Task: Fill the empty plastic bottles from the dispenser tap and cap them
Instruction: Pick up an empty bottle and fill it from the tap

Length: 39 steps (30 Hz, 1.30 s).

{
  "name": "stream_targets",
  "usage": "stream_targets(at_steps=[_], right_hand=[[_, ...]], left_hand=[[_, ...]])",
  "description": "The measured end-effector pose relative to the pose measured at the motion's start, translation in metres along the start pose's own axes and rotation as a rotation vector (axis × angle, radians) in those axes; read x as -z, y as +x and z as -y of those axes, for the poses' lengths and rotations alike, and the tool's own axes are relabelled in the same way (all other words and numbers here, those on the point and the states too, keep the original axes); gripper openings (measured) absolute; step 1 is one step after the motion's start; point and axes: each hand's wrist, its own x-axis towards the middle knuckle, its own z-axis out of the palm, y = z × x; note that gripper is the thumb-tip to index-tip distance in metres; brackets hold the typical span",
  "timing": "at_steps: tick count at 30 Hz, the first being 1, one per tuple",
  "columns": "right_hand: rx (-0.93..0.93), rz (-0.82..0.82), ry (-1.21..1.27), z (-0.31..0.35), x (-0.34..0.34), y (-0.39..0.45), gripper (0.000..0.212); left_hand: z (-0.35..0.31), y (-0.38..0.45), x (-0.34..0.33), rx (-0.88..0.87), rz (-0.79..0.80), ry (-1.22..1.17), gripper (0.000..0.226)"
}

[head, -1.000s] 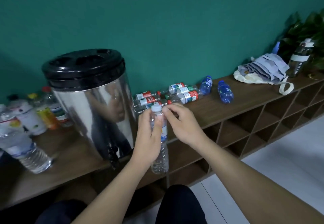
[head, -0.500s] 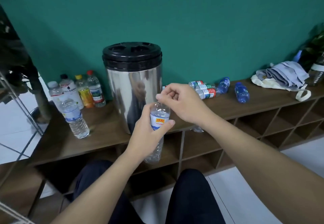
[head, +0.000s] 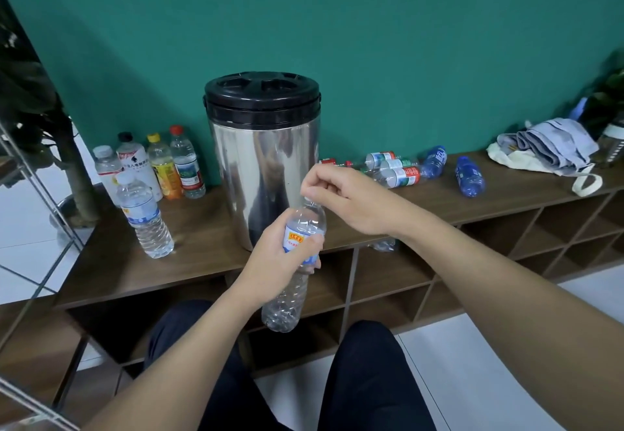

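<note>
Bottle cap (head: 309,194) perhaps inside right fist (head: 341,199)

The left hand (head: 280,255) is gripping an empty bottle (head: 294,268) before the steel dispenser (head: 263,167); the right hand (head: 341,199) is curling over its neck.

Teal wall (head: 371,32) fills upper frame. Grey folded cloth (head: 553,147) on cream tote bag (head: 506,160), right edge of wooden shelf top (head: 111,261). Dark plant leaves (head: 604,99) at far right. White floor tiles (head: 456,363) lower right. Metal rack bars (head: 30,174) at left edge.
</note>
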Motion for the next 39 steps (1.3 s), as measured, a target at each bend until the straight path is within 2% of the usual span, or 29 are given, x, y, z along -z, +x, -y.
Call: stream_targets(at_steps=[4,9,12,16,21,25,32,35,39], right_hand=[[0.008,0.096,-0.084,-0.007,0.002,-0.004,0.016],[-0.093,-0.043,-0.166,-0.021,-0.009,-0.006,0.050],[-0.109,0.011,-0.198,-0.032,-0.019,-0.011,0.038],[-0.093,0.141,0.011,-0.040,-0.024,-0.018,0.011],[-0.090,0.167,0.036,-0.062,-0.042,-0.024,0.022],[-0.176,0.054,0.113,-0.089,-0.060,-0.023,0.022],[-0.357,-0.099,-0.147,-0.144,-0.095,0.007,0.016],[-0.416,-0.102,-0.273,-0.165,-0.111,0.019,0.013],[-0.469,-0.101,-0.348,-0.183,-0.129,0.029,0.023]], left_hand=[[0.012,-0.006,0.001,0.022,0.042,0.011,0.034],[0.026,-0.009,0.002,0.017,0.038,0.129,0.040],[0.035,-0.011,0.000,0.051,0.090,0.178,0.044],[0.050,-0.015,0.001,0.070,0.111,0.147,0.042],[0.080,-0.021,0.007,0.204,0.184,-0.002,0.043],[0.112,-0.024,0.007,0.246,0.171,-0.007,0.042],[0.155,-0.021,0.014,0.292,0.160,0.049,0.046],[0.170,-0.020,0.021,0.334,0.177,0.078,0.048],[0.187,-0.017,0.027,0.377,0.184,0.111,0.057]])
